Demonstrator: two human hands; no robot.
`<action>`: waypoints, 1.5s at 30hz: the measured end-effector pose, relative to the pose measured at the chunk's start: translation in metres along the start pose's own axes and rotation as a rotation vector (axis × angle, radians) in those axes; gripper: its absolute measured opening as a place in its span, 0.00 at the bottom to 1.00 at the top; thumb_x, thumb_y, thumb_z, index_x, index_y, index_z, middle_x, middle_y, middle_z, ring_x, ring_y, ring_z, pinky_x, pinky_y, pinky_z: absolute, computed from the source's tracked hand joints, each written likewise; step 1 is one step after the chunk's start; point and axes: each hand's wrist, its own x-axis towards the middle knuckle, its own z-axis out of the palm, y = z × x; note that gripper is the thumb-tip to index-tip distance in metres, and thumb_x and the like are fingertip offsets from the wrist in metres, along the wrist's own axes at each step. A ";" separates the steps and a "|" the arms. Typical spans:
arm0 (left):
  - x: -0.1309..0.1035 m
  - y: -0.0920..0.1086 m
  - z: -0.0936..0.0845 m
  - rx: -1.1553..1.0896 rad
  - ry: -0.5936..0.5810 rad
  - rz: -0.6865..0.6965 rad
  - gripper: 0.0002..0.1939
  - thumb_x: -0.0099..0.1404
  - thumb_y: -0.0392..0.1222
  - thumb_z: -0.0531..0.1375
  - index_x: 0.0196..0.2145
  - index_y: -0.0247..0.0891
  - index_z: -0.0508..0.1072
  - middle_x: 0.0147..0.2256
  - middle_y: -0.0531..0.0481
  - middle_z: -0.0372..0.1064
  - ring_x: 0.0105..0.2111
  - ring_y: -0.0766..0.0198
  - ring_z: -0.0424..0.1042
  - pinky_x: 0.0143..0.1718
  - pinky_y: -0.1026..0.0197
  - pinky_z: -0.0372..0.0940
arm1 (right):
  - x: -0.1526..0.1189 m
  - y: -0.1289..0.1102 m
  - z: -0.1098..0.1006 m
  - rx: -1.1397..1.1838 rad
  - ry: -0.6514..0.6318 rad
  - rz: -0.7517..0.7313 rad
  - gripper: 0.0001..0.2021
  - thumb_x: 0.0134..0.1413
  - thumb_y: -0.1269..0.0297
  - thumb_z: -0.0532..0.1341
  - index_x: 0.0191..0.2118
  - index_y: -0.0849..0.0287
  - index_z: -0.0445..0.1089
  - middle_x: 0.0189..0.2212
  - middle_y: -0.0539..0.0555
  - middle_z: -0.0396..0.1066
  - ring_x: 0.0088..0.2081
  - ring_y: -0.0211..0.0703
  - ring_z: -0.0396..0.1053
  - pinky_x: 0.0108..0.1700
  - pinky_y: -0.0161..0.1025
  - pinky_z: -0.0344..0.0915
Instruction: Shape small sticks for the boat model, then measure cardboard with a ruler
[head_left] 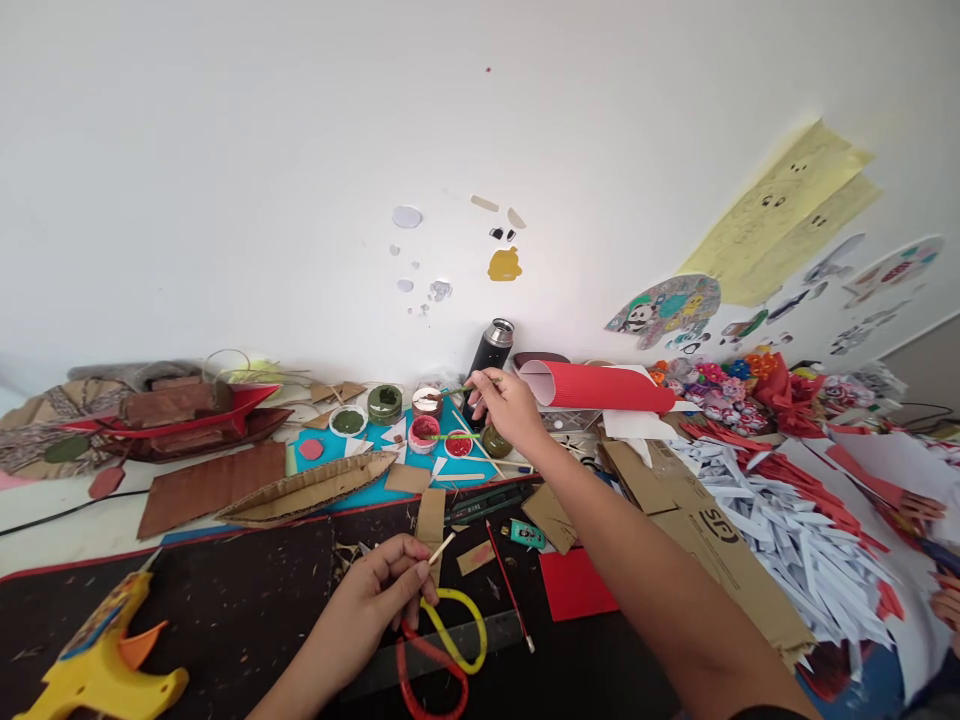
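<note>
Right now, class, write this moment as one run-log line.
left hand: pinching small pale stick | right hand: holding thin olive paintbrush, tip over round white-and-brown paint jar | nearby: red-and-yellow-handled scissors

A dark work surface (259,575) with a yellow glue gun (105,655), red pencil (509,586) and red card (576,587) on top.

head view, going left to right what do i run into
Yellow glue gun → left hand pinching a thin pale stick → right hand → flat red card → pile of white paper strips.
</note>
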 end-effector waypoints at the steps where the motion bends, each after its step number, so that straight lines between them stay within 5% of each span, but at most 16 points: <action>1: 0.000 0.000 0.000 0.002 -0.001 -0.001 0.36 0.56 0.78 0.67 0.37 0.39 0.73 0.29 0.49 0.78 0.22 0.65 0.70 0.24 0.63 0.57 | 0.000 0.001 0.000 -0.006 0.002 -0.002 0.22 0.70 0.40 0.58 0.39 0.55 0.74 0.29 0.50 0.77 0.24 0.38 0.75 0.21 0.31 0.64; 17: -0.001 -0.001 -0.001 0.001 -0.006 -0.004 0.37 0.56 0.79 0.67 0.38 0.39 0.73 0.29 0.50 0.78 0.22 0.66 0.70 0.24 0.63 0.57 | -0.001 0.005 0.001 -0.063 0.002 -0.044 0.18 0.72 0.47 0.57 0.40 0.55 0.75 0.29 0.49 0.77 0.24 0.38 0.76 0.24 0.32 0.65; 37: -0.001 -0.001 -0.001 -0.001 -0.033 0.003 0.36 0.57 0.78 0.67 0.38 0.39 0.73 0.30 0.48 0.79 0.22 0.66 0.70 0.24 0.63 0.58 | 0.001 0.009 0.000 -0.030 0.051 -0.038 0.19 0.70 0.44 0.58 0.40 0.55 0.76 0.29 0.50 0.77 0.23 0.38 0.74 0.22 0.32 0.64; 45: 0.000 0.000 0.001 0.006 -0.019 -0.013 0.37 0.56 0.79 0.67 0.38 0.39 0.73 0.29 0.49 0.78 0.22 0.65 0.71 0.24 0.63 0.57 | -0.003 0.005 0.005 0.016 -0.019 -0.018 0.18 0.70 0.46 0.59 0.40 0.55 0.76 0.31 0.51 0.77 0.23 0.38 0.75 0.21 0.32 0.65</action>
